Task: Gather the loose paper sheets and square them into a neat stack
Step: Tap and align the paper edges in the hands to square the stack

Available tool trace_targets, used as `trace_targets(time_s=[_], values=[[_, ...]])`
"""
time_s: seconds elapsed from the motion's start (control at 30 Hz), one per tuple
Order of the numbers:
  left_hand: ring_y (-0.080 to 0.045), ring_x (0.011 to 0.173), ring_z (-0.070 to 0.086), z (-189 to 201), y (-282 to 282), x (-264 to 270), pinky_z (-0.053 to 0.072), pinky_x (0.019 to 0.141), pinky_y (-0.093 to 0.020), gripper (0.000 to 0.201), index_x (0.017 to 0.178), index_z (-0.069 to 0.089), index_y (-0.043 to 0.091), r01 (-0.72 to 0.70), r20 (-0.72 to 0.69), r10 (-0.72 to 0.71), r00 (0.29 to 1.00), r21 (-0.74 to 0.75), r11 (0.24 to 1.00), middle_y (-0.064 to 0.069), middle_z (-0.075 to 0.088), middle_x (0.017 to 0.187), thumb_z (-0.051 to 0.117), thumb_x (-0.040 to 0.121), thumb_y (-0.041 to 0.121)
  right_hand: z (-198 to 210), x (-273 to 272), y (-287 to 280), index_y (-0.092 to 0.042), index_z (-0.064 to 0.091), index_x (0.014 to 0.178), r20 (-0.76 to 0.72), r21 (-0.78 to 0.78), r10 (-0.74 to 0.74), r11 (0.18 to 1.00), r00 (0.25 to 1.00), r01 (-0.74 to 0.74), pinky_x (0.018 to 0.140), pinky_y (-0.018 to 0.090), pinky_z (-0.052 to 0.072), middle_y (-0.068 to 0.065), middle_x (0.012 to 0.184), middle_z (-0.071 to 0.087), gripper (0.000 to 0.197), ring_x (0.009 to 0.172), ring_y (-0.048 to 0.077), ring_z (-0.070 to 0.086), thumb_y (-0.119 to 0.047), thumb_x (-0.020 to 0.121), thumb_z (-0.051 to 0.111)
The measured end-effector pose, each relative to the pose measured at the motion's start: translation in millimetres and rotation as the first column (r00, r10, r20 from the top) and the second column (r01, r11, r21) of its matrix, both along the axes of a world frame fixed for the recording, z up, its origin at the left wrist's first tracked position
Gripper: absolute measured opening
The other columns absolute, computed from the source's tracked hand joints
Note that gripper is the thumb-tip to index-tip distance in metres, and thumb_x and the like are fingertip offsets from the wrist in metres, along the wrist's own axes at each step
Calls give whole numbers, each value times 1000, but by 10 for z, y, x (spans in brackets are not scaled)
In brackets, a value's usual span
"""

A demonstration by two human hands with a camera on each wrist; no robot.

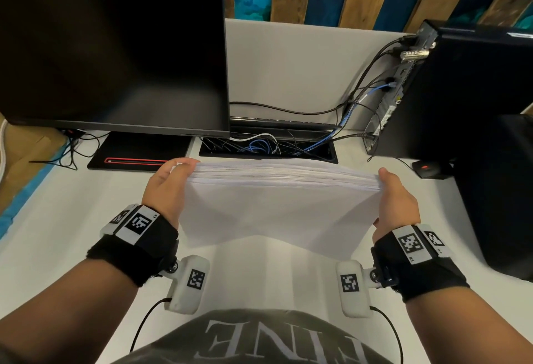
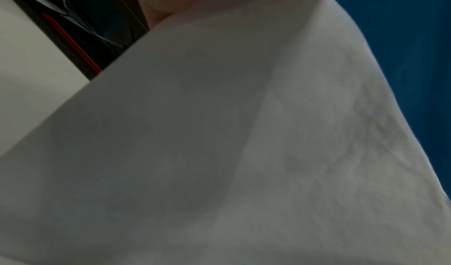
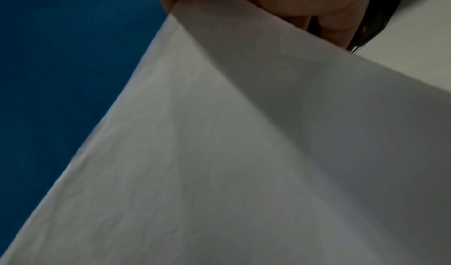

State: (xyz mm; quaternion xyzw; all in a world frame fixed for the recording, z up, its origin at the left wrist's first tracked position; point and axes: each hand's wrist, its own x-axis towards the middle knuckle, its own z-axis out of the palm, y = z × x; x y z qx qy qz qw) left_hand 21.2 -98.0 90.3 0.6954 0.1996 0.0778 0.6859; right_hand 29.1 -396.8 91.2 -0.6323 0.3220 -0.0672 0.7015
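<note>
A thick stack of white paper sheets (image 1: 279, 208) stands on edge above the white desk (image 1: 72, 219), its top edge facing me and slightly uneven. My left hand (image 1: 167, 182) grips the stack's left side, fingers curled over the top corner. My right hand (image 1: 396, 199) grips the right side, thumb up against the edge. In the left wrist view the paper (image 2: 219, 153) fills the frame with a bit of the hand (image 2: 165, 1) above. In the right wrist view the paper (image 3: 244, 163) hides most of the hand, and only the fingers (image 3: 305, 3) show at the top.
A black monitor (image 1: 112, 46) stands at the back left on its base (image 1: 138, 150). A cable tray (image 1: 268, 147) full of wires lies right behind the stack. A black computer tower (image 1: 467, 89) and a small black device (image 1: 429, 169) stand at the right.
</note>
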Motion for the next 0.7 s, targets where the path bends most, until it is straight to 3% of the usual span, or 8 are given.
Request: trace_targets(time_s=[0.1, 0.17, 0.27, 0.33, 0.37, 0.47, 0.57, 0.7], values=[[-17, 84, 57, 10, 19, 1, 45, 71, -28, 22, 86, 64, 20, 24, 16, -24, 1000, 20, 1000, -5, 61, 89, 44, 89, 31, 13, 3, 1, -16, 59, 100, 40, -28, 44, 999, 998, -43, 98, 43, 40, 4, 87, 56, 24, 94, 25, 46, -34, 90, 47], [-11, 80, 60, -35, 71, -12, 47, 63, -21, 21, 89, 60, 19, 107, 54, -111, 992, 73, 992, -2, 59, 84, 46, 84, 34, 27, -30, 21, -18, 60, 85, 44, -21, 63, 998, 997, -62, 96, 44, 42, 6, 89, 59, 20, 92, 24, 49, -35, 87, 50], [-24, 92, 60, -162, 180, -35, 50, 69, -26, 33, 93, 54, 31, 214, 49, -216, 975, 30, 976, 0, 61, 91, 67, 64, 21, -50, -112, -20, -23, 57, 80, 167, -7, 203, 979, 965, -204, 71, 30, 51, -2, 79, 61, 30, 83, 18, 60, -45, 65, 70], [-23, 95, 63, -268, 208, -38, 52, 79, -36, 60, 99, 57, 29, 226, -24, -225, 974, 85, 970, -2, 66, 98, 79, 43, 31, -116, -167, -57, -15, 62, 93, 196, -65, 288, 958, 937, -280, 58, 20, 52, -4, 78, 68, 49, 74, 10, 67, -28, 51, 83], [-24, 95, 65, -294, 190, -43, 53, 82, -40, 69, 102, 61, 23, 214, -53, -209, 977, 123, 969, -5, 68, 100, 81, 38, 36, -133, -197, -55, -10, 62, 97, 196, -88, 298, 954, 934, -286, 54, 17, 52, -1, 79, 68, 46, 69, 7, 68, -17, 56, 82], [-28, 93, 67, -292, 130, -39, 54, 83, -41, 54, 99, 65, 11, 102, -55, -95, 994, 129, 986, -8, 70, 97, 86, 51, 24, -110, -241, 11, -11, 63, 85, 200, -108, 230, 971, 952, -212, 43, 10, 47, -3, 72, 67, 18, 55, 2, 66, -1, 74, 70], [-19, 80, 63, -176, 60, -52, 52, 73, -32, 31, 87, 60, 19, -19, 48, 11, 999, 172, 985, 2, 65, 85, 81, 64, 14, -71, -262, 78, -21, 61, 74, 294, -126, 152, 985, 944, -120, 45, 9, 48, -11, 56, 68, 21, 50, -4, 63, -3, 74, 71], [-9, 73, 57, -101, -31, -97, 48, 63, -23, 32, 82, 52, 27, -79, 169, 43, 985, 209, 975, 8, 58, 81, 78, 67, 14, -64, -322, 237, -26, 60, 76, 356, -139, 91, 989, 930, -43, 50, 12, 51, -7, 69, 66, 18, 56, -1, 64, -13, 75, 72]])
